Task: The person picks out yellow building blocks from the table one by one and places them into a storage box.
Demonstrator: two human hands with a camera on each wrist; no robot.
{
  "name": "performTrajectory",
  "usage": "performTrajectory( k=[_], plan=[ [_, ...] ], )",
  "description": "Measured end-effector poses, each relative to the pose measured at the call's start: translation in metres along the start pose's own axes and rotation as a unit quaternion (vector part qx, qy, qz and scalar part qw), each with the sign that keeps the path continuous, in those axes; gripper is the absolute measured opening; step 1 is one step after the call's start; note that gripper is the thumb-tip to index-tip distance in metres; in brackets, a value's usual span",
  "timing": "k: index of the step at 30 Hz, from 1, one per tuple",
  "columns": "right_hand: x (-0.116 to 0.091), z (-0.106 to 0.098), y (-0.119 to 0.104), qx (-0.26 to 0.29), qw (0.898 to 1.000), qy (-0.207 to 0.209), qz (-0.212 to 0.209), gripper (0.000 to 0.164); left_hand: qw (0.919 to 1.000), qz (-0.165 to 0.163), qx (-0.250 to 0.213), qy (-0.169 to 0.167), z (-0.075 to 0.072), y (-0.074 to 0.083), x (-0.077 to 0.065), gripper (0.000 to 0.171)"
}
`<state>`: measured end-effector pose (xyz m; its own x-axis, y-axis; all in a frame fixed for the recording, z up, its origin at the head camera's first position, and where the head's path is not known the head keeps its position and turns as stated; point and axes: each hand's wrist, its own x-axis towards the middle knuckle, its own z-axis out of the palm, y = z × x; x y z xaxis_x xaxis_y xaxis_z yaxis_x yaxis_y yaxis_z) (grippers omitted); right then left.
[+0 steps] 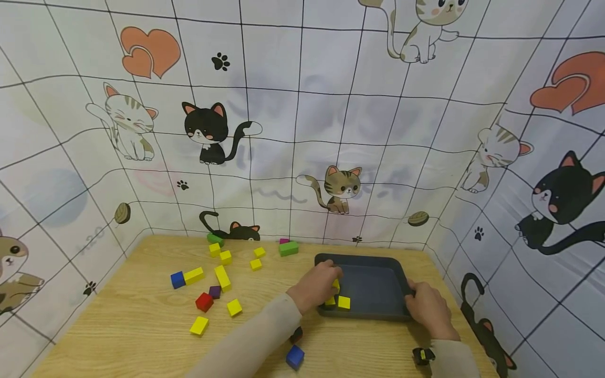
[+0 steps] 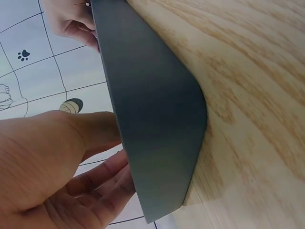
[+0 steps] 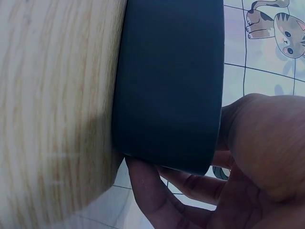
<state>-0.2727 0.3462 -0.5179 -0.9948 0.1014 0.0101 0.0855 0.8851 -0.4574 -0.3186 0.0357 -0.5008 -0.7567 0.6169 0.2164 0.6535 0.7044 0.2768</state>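
A dark grey rectangular tray [image 1: 373, 286] lies on the right part of the table. My left hand [image 1: 315, 286] reaches over its left wall, fingers bent down inside. Right by those fingertips is a yellow block [image 1: 336, 285], partly covered by the hand; I cannot tell whether they pinch it. Another yellow block [image 1: 344, 303] lies in the tray's near left corner, beside a third that is partly hidden. In the left wrist view the tray wall [image 2: 152, 109] hides the fingertips. My right hand [image 1: 429, 308] grips the tray's right end, with fingers under its lower edge [image 3: 162, 164].
Several loose yellow blocks [image 1: 222, 278] are spread over the left of the table, among them a red block [image 1: 204, 302], a purple one [image 1: 215, 292] and a blue one [image 1: 177, 280]. Green block [image 1: 289, 249] at the back. Blue block [image 1: 295, 357] near the left forearm. Cat-print curtain [image 1: 293, 121] behind.
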Motion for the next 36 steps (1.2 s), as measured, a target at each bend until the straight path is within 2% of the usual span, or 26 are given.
performTrajectory(
  k=[6, 13, 17, 26, 31, 36],
  plan=[
    [0.0, -0.001, 0.0, 0.002, 1.0, 0.003, -0.001, 0.052, 1.0, 0.002, 0.003, 0.005, -0.005, -0.001, -0.003, 0.032],
    [-0.001, 0.001, -0.002, 0.007, 1.0, 0.004, 0.0, 0.052, 0.9996, -0.016, -0.009, 0.022, -0.017, -0.009, -0.016, 0.029],
    [-0.001, 0.002, -0.002, 0.005, 1.0, 0.005, -0.001, 0.052, 0.999, -0.026, -0.01, 0.035, -0.02, -0.021, -0.024, 0.03],
    [-0.002, 0.0, -0.001, 0.0, 1.0, -0.001, 0.005, 0.053, 0.9963, -0.071, 0.006, 0.047, -0.027, -0.06, -0.043, 0.039],
    [0.0, -0.001, -0.002, -0.002, 1.0, -0.004, 0.005, 0.053, 0.9926, -0.104, 0.019, 0.058, -0.033, -0.079, -0.056, 0.043],
    [0.0, -0.002, -0.004, -0.009, 1.0, -0.005, 0.008, 0.053, 0.9856, -0.153, 0.035, 0.063, -0.039, -0.096, -0.066, 0.047]
  ],
)
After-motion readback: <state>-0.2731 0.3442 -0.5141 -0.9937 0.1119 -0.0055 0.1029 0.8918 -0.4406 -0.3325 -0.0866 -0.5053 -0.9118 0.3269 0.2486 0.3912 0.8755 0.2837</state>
